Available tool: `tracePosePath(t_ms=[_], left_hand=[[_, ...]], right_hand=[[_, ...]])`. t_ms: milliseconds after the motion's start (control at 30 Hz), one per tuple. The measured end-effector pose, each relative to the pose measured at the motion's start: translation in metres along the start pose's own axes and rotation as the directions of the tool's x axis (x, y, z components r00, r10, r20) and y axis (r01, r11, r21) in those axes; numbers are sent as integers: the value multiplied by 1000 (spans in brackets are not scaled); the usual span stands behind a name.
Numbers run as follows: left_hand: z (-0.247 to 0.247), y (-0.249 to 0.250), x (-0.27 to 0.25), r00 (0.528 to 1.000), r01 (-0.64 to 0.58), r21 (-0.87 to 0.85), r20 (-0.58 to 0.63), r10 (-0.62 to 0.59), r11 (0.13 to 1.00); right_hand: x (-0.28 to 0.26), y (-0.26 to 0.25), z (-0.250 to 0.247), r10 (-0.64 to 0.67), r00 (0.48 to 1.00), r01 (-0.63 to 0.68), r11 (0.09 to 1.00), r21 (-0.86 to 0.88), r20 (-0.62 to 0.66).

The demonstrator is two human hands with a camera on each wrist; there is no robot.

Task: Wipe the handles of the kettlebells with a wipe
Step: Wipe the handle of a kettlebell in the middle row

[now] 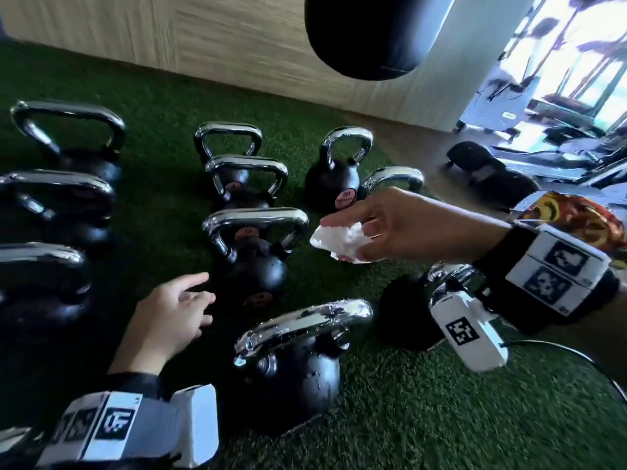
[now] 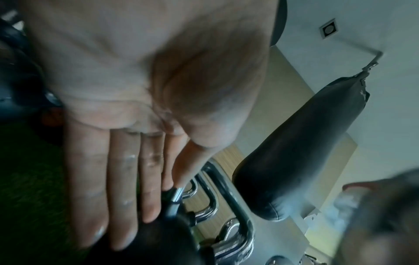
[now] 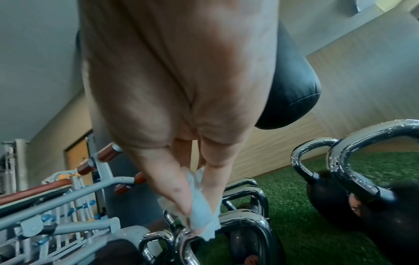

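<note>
Several black kettlebells with chrome handles stand on green turf. My right hand (image 1: 353,232) pinches a crumpled white wipe (image 1: 339,240) in the air, just right of the middle kettlebell's handle (image 1: 256,218). In the right wrist view the wipe (image 3: 199,206) is held between thumb and fingers above chrome handles. My left hand (image 1: 183,307) is spread, fingers straight, its fingertips (image 2: 118,231) touching the black body of the middle kettlebell (image 1: 251,273). The nearest kettlebell (image 1: 288,371) has a wet-looking handle (image 1: 305,323). Another kettlebell (image 1: 407,310) lies partly hidden under my right wrist.
A black punching bag (image 1: 369,32) hangs above the far kettlebells. A wooden wall (image 1: 210,42) borders the turf (image 1: 424,412) at the back. Gym machines (image 1: 559,130) and dark dumbbells (image 1: 492,171) stand at the right. More kettlebells (image 1: 61,198) line the left.
</note>
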State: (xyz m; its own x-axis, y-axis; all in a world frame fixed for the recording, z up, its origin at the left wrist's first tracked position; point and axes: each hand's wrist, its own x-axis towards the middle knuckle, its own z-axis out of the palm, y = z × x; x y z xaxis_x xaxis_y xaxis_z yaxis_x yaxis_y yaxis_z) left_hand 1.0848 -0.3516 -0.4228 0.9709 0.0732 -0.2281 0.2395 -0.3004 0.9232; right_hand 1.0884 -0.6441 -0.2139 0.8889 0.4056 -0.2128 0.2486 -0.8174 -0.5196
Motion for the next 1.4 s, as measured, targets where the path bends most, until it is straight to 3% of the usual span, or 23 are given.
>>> tracePosePath(t_ms=[100, 200, 367, 467, 633, 733, 833, 1033, 1133, 1200, 1400], left_hand=[[12, -3, -14, 983, 92, 98, 152, -107, 991], [16, -8, -29, 970, 27, 296, 221, -96, 955], [28, 3, -62, 971, 9, 569, 191, -142, 822], [32, 4, -82, 965, 24, 591, 196, -173, 806], [46, 2, -97, 972, 65, 524, 158, -172, 849], [51, 0, -98, 984, 57, 514, 115, -135, 856], [56, 4, -100, 989, 30, 507, 113, -101, 861], [69, -2, -105, 998, -34, 433, 70, 4, 901], [70, -4, -105, 998, -53, 405, 58, 32, 913], [69, -6, -103, 998, -58, 400, 51, 41, 915], [74, -13, -105, 999, -37, 293, 8, 36, 955]], right_hand=[[-14, -4, 6, -73, 997, 72, 997, -25, -34], [-21, -2, 11, -164, 983, 152, 980, -131, -81], [-39, 13, 38, -302, 917, 308, 951, -18, -261], [-47, 23, 67, -366, 833, 430, 900, 68, -416], [-52, 23, 115, -448, 684, 480, 871, -108, -576], [-56, 16, 139, -454, 680, 426, 884, -194, -576], [-59, 22, 155, -432, 715, 376, 901, -217, -550], [-66, 62, 155, -324, 612, 283, 942, -183, -721], [-64, 58, 167, -362, 541, 300, 926, -228, -759], [-63, 60, 172, -353, 525, 323, 924, -203, -775], [-66, 93, 171, -12, 542, 251, 957, 149, -840]])
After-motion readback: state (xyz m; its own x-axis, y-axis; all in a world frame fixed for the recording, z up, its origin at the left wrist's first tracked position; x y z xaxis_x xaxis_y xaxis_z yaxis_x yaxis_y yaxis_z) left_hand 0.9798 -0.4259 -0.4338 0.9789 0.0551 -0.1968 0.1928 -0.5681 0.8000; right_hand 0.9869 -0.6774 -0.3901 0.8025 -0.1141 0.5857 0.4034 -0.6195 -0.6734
